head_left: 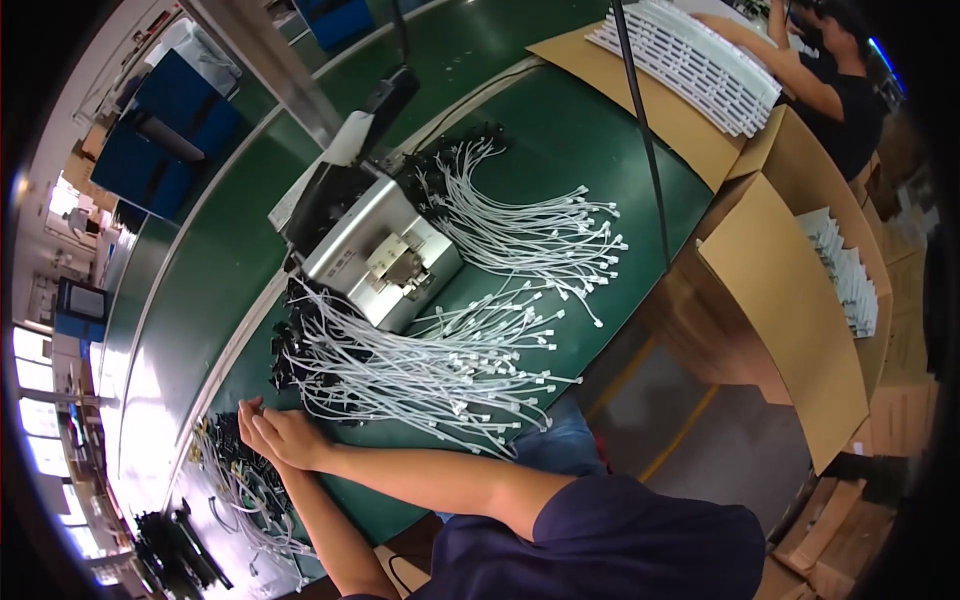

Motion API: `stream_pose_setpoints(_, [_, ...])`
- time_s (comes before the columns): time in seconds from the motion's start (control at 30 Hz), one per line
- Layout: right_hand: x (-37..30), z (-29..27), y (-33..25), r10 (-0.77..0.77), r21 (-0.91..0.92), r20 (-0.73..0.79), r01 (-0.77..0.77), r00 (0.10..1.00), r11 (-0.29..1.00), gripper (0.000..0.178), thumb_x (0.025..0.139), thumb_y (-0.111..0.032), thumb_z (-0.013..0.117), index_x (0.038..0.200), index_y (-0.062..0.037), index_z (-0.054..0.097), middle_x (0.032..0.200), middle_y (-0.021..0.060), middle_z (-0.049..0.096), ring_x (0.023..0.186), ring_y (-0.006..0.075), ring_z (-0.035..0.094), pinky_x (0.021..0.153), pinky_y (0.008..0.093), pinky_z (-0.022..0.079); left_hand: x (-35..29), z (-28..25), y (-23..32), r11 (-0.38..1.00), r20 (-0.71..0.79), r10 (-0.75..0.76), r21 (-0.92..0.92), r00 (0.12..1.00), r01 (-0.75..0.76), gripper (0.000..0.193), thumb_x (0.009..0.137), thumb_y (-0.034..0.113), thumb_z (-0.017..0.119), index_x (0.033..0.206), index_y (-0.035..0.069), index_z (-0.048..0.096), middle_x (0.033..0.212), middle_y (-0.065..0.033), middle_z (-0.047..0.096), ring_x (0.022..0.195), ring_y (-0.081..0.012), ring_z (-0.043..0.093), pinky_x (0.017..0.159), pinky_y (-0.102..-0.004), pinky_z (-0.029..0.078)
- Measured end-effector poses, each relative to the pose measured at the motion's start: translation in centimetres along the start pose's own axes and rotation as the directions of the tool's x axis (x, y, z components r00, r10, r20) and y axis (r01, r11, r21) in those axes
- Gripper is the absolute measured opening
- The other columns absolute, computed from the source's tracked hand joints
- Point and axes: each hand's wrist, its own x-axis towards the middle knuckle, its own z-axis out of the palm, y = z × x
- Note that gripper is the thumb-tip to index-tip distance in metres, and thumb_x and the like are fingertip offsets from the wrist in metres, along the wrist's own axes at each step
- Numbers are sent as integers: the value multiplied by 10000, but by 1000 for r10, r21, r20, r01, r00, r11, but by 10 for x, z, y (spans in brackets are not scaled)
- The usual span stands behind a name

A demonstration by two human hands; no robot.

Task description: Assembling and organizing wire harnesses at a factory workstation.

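Observation:
Both hands meet at the left edge of the green work table, beside a pile of black-ended grey cables. My right hand overlaps the left, its fingers bent and pressed together. Partly behind it, my left hand has its fingers curled inward. Whatever lies between them is hidden. Just beyond the hands spreads a large bundle of white cables with black ends and small white connectors. A silver metal bench machine with a brass-coloured fixture on its front stands behind that bundle.
Another bundle of white cables lies right of the machine. Open cardboard boxes stand at the right; one holds white strips. A dark pole crosses the view. A co-worker is at the far right. Blue bins stand far left.

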Motion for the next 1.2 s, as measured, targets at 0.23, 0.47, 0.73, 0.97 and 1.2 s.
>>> stream_pose_setpoints(0.23, [10, -6, -8, -87, -51, 5, 87, 996, 995, 246, 838, -148, 405, 1004, -1, 510, 736, 95, 487, 595, 258, 520, 483, 363, 421, 3, 3, 15, 978, -73, 52, 207, 996, -36, 180, 772, 49, 487, 902, -4, 599, 969, -107, 603, 987, -247, 534, 853, -349, 401])
stream_pose_setpoints(0.47, [24, -17, -26, -286, -473, -49, 230, 957, 850, 338, 847, -139, 388, 1135, 27, 451, 849, 106, 510, 665, 223, 493, 539, 318, 437, 4, -6, 12, 941, 10, 78, 330, 997, -77, 159, 765, 34, 489, 881, 8, 595, 998, -96, 587, 1047, -239, 495, 852, -352, 380])
stream_pose_setpoints(0.73, [20, -17, -13, -97, -94, 13, 98, 995, 991, 311, 858, -122, 376, 1127, 7, 464, 837, 99, 513, 631, 231, 486, 523, 320, 430, 8, 2, 27, 952, 28, 19, 306, 999, -27, 146, 766, 23, 486, 871, 10, 586, 1006, -93, 579, 1097, -229, 459, 872, -346, 355])
stream_pose_setpoints(0.97, [8, 7, -14, 272, 80, 141, -285, 952, 955, 251, 845, -260, 447, 825, -36, 558, 694, 182, 561, 631, 348, 562, 525, 431, 428, 35, -22, 45, 972, 69, -187, 159, 980, 175, 150, 748, 96, 488, 821, 11, 587, 839, -126, 587, 784, -259, 544, 722, -327, 424])
stream_pose_setpoints(1.2, [16, -11, -18, 301, 63, 32, -303, 953, 951, 348, 880, -305, 427, 687, -26, 506, 642, 213, 563, 627, 396, 563, 502, 463, 433, 37, -5, 45, 421, 202, -751, -587, 629, 692, 348, 876, 281, 486, 691, 17, 615, 543, 9, 476, 517, -72, 397, 477, -242, 322])
